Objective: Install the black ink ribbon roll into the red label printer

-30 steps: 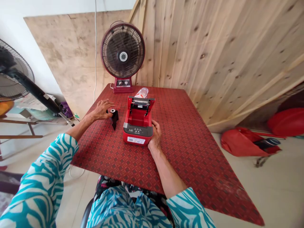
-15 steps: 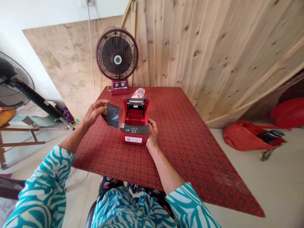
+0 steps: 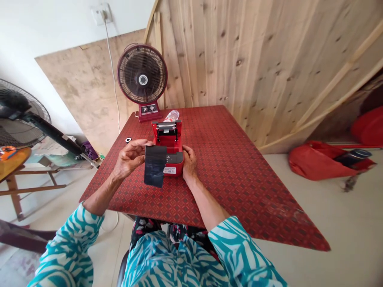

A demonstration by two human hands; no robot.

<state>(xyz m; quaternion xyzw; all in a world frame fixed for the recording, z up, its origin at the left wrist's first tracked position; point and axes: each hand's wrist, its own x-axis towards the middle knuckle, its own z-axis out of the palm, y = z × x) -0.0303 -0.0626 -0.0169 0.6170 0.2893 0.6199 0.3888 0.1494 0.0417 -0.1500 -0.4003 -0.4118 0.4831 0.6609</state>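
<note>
My left hand (image 3: pixel 130 157) pinches a dark, shiny sheet or ribbon (image 3: pixel 154 165) that hangs down in front of the left part of a red device. The device (image 3: pixel 176 170) has a grey front panel with a white label below it, and its lid (image 3: pixel 166 126) stands raised at the back. My right hand (image 3: pixel 190 162) is wrapped round the device's right side. A small black roll with a white core (image 3: pixel 128 140) lies on the table behind my left hand. Part of the device's inside is hidden by the sheet.
A red patterned table (image 3: pixel 227 171) bears a dark red fan (image 3: pixel 143 79) and a clear bottle (image 3: pixel 172 115) lying behind the device. A standing fan (image 3: pixel 18 113) and a wooden stool (image 3: pixel 14 159) are at the left. A red bag (image 3: pixel 314 161) sits on the floor at the right.
My left hand has moved right and slightly down, bringing the dark sheet across the front of the device. The small roll now shows on the table. My right hand still holds the device.
</note>
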